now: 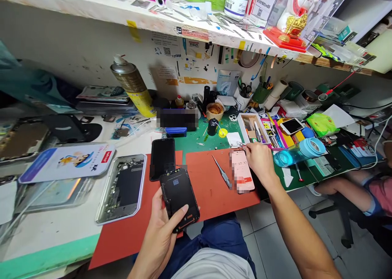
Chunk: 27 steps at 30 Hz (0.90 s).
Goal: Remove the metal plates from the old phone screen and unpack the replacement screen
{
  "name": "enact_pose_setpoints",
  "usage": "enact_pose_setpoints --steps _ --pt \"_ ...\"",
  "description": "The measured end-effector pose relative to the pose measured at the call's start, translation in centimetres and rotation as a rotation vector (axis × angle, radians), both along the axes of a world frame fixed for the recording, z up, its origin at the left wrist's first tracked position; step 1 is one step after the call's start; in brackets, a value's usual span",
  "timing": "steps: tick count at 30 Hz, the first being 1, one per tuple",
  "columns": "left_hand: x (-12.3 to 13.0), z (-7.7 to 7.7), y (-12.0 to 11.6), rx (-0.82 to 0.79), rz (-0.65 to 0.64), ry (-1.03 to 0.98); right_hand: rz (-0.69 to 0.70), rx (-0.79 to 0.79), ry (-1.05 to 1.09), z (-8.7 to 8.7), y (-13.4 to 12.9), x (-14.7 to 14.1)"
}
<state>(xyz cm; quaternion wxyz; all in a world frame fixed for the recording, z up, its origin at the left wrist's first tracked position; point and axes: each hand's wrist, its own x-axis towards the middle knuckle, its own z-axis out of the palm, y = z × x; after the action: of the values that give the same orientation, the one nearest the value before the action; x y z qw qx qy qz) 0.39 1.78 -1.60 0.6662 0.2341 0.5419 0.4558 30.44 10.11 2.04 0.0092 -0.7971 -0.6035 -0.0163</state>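
My left hand point(167, 224) holds a black phone screen panel point(180, 195) by its lower left side, thumb across its face, over the front of the red mat point(208, 197). Just behind it a dark phone point(163, 158) lies on the mat. My right hand point(259, 158) is closed, its fingertips pinched at a small white paper point(235, 140) with thin metal bits; what they grip is too small to make out. Below those fingers lies a lit phone showing a timer point(242, 171). A grey pen-like tool point(222, 172) rests to its left.
An opened device in a clear tray point(122, 187) stands left. Behind are a spray can point(133, 85), a black bottle point(212, 127) and a parts box point(254, 128). A blue bottle point(300, 151) lies right. A shelf point(196, 30) overhangs; a seated person's legs point(346, 189) show far right.
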Motion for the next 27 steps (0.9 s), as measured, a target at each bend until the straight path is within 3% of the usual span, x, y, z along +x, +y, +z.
enact_pose_setpoints --steps 6,12,21,27 --pt "-0.2 0.0 0.0 0.013 -0.004 -0.005 0.078 -0.114 -0.036 1.1 3.1 0.0" --pt "-0.6 -0.7 0.0 0.021 0.006 -0.024 0.106 -0.207 -0.071 0.5 2.7 -0.4" --pt "-0.4 0.0 0.2 0.022 0.006 -0.02 0.094 -0.272 -0.128 0.8 2.5 -0.2" --pt "-0.6 0.0 -0.1 0.009 0.007 -0.038 0.083 -0.293 -0.145 0.0 3.6 -0.2"
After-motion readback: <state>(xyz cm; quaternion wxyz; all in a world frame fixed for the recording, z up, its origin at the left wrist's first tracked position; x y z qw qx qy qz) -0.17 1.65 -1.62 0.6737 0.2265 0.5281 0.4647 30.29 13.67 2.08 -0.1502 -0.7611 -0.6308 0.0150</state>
